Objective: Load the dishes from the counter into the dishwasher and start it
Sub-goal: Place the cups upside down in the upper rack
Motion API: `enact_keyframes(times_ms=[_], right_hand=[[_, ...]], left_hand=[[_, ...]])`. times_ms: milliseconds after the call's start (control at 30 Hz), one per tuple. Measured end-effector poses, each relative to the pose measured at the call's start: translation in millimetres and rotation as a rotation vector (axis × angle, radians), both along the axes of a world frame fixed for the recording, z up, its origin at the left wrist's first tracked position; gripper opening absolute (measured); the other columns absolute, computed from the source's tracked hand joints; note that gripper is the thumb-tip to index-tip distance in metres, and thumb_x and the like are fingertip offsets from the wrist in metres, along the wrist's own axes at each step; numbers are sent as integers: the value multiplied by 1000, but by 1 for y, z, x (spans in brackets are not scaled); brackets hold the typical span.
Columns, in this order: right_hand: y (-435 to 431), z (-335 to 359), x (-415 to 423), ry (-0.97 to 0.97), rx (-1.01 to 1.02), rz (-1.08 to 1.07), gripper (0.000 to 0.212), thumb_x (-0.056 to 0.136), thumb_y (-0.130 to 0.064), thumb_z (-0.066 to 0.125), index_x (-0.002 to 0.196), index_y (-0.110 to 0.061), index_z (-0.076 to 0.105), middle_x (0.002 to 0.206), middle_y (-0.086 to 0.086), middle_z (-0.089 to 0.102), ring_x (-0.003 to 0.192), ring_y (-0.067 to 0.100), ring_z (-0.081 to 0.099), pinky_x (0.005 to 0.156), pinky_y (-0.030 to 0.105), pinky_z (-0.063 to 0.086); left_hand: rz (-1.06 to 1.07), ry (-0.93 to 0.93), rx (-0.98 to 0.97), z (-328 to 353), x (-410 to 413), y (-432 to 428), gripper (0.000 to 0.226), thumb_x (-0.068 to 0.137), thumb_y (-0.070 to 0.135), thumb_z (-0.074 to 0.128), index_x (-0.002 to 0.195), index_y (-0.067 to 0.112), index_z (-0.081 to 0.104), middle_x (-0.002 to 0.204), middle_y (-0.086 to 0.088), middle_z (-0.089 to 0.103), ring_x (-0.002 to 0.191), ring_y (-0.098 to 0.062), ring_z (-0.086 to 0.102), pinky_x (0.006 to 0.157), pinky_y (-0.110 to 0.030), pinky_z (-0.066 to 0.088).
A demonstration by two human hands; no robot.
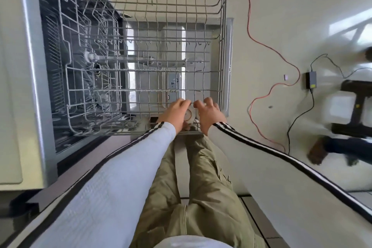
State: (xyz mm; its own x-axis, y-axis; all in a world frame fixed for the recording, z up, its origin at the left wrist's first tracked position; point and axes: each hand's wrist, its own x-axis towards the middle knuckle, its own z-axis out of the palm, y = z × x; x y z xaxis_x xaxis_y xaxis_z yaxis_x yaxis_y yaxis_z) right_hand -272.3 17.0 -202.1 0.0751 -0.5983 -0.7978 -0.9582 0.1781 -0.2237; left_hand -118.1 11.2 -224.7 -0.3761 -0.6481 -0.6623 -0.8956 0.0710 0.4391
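The grey wire rack (222, 46) of the dishwasher is pulled out over the open door (229, 66), and I look straight down on it. A small round white dish (189, 116) sits at the rack's near edge, mostly covered by my hands. My left hand (174, 113) grips its left side with curled fingers. On the other side my right hand (209, 116) holds it, fingers bent over the rim. Apart from this dish the rack holds nothing. A second rack (80, 70) shows inside the tub on the left.
The counter front (12, 86) borders the dishwasher on the left. On the floor to the right lie a red cable (251, 36), a black power adapter (311, 82) and a black stool (354, 106). Another person's foot (318, 154) is near the stool.
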Motion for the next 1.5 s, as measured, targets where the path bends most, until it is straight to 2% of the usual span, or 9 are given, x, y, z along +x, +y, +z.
enact_keyframes(times_ms=[167, 300, 533, 833, 967, 1167, 1300, 1400, 1500], right_hand=[[0, -7, 5, -13, 45, -52, 77, 73, -3, 72, 137, -17, 32, 138, 15, 27, 129, 43, 36, 106, 49, 43], [-4, -6, 5, -25, 69, -30, 77, 72, -8, 73, 137, -17, 32, 135, 15, 28, 127, 43, 38, 102, 49, 46], [-4, -16, -6, -35, -11, 127, 70, 74, 0, 72, 131, -21, 38, 130, 14, 31, 116, 40, 48, 91, 48, 54], [-1, -10, -11, -112, -162, 190, 59, 69, -4, 72, 121, -16, 46, 126, 8, 33, 120, 31, 39, 87, 39, 53], [-1, -13, -7, -74, -42, 115, 56, 77, -4, 69, 130, -14, 53, 133, 9, 34, 125, 32, 41, 102, 41, 47], [-16, -4, -5, -40, 17, 120, 54, 79, 4, 66, 127, -22, 60, 136, 8, 40, 122, 31, 49, 103, 41, 46], [-13, 11, -4, -39, 4, 116, 54, 81, 1, 64, 128, -24, 58, 137, 6, 43, 125, 30, 47, 101, 44, 49], [-9, 30, 1, -63, -76, 122, 55, 87, -8, 60, 139, -22, 48, 150, 3, 37, 139, 26, 35, 108, 42, 42], [-6, 54, 15, -130, -242, 161, 58, 95, -16, 51, 150, -21, 31, 163, -1, 17, 151, 19, 9, 117, 44, 30]], left_hand=[[28, -2, 40, -7, -4, -1, 80, 77, 7, 79, 143, 20, 34, 145, -4, 38, 125, -29, 48, 99, -39, 45], [42, 10, 67, -6, -3, -4, 73, 83, -9, 61, 147, 16, 34, 153, -4, 32, 133, -31, 43, 106, -38, 41], [167, -45, 46, -9, -7, -9, 48, 90, -6, 46, 132, 17, 46, 141, -6, 45, 114, -30, 57, 90, -39, 46], [167, -69, 7, -2, -6, -7, 46, 91, -4, 52, 131, 17, 46, 140, -5, 45, 119, -30, 53, 89, -40, 48], [148, -75, 4, 0, -5, -4, 50, 88, -6, 50, 132, 17, 45, 141, -5, 42, 120, -31, 50, 84, -38, 45], [175, -69, 24, 9, 0, 1, 61, 87, -2, 58, 142, 18, 40, 148, -3, 39, 129, -29, 45, 100, -39, 44], [189, -96, 44, 28, 10, 3, 59, 89, 7, 55, 143, 23, 38, 150, 2, 38, 128, -29, 46, 100, -43, 46], [182, -135, -22, 50, 18, 7, 55, 90, 15, 56, 141, 23, 38, 149, 1, 38, 130, -29, 45, 101, -43, 44], [202, -203, -166, 76, 28, 16, 62, 97, 25, 52, 152, 18, 25, 162, -3, 20, 146, -27, 24, 116, -42, 28]])
